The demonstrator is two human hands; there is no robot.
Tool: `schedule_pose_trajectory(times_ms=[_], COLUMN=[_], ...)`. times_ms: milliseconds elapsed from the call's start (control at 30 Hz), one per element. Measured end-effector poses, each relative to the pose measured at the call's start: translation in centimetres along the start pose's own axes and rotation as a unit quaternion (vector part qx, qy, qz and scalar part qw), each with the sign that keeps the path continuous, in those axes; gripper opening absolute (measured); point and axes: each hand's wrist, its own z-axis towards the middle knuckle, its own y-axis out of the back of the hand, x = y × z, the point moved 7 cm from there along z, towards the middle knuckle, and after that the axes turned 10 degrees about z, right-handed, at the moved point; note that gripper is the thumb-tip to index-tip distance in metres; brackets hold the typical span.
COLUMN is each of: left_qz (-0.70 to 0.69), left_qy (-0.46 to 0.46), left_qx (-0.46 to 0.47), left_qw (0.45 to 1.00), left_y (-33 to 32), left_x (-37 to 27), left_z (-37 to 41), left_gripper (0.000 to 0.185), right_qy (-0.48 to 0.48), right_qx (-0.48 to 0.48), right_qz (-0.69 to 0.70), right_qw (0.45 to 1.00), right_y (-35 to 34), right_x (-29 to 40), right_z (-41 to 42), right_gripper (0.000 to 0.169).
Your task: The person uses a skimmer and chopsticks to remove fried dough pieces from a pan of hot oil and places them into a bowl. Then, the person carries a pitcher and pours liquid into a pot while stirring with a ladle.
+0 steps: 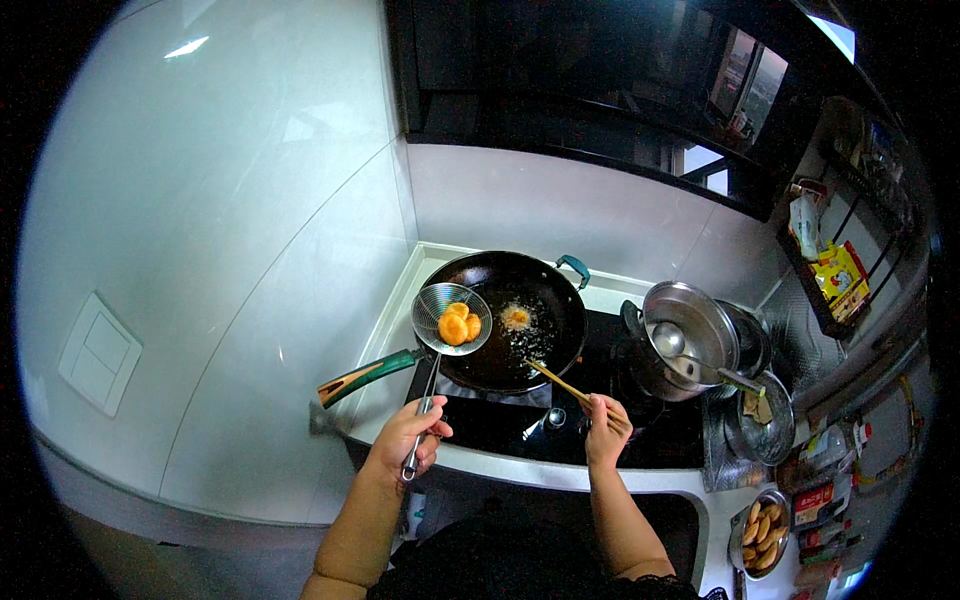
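My left hand (415,436) grips the metal handle of a wire-mesh skimmer (427,301). Several golden fried pieces (459,325) rest in its basket, which is held over the left side of a black wok (555,352). Between the fingers of my right hand (607,433) is a pair of wooden chopsticks (564,384), their tips at the wok's lower right, over the oil. One small golden piece (517,318) bubbles in the oil near the middle of the wok. The wok's green and wood-coloured handle (367,377) points left, below the skimmer.
Right of the wok stands a steel pot (701,315) with a ladle (669,340) in it. A glass lid (772,427) lies beside it. Nearer me is a metal bowl of browned pieces (763,534), by several bottles (829,450). A tiled wall (225,262) borders the left.
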Motion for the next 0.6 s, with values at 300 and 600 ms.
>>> schedule_pose_trajectory(times_ms=[300,600], left_qz=[0.006,0.001], left_qy=[-0.006,-0.011], left_qx=[0.004,0.002], left_qw=[1.000,1.000], left_y=[-0.1,-0.4], left_x=[0.0,-0.1], left_z=[0.1,0.3], left_gripper=[0.030,0.037], right_qy=[0.298,0.407], right_qx=[0.287,0.559], right_qz=[-0.286,-0.384], right_qw=[0.864,0.612], right_y=[-9.7,-15.3], right_x=[5.0,-1.2], right_z=[3.4,3.6], right_gripper=[0.016,0.019])
